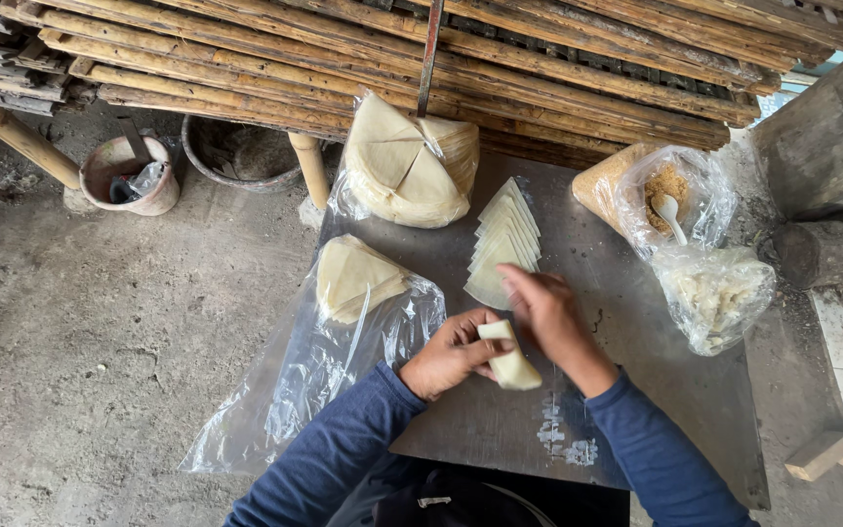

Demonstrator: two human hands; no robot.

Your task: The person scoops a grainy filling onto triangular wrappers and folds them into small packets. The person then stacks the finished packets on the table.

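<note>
Dough wrapper (509,361) pinched between curled left hand (451,356) and right hand (548,312) fingers.

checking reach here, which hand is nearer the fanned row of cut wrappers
Right. The right hand touches the near end of the fanned wrappers; the left hand sits lower left, holding the rolled wrapper.

Left hand (453,353): curled, fingers pinched, pointing toward 2 o'clock.
Right hand (545,312): fingers bent, reaching toward 10 o'clock.
Forearms: blue-sleeved, converging.
</note>
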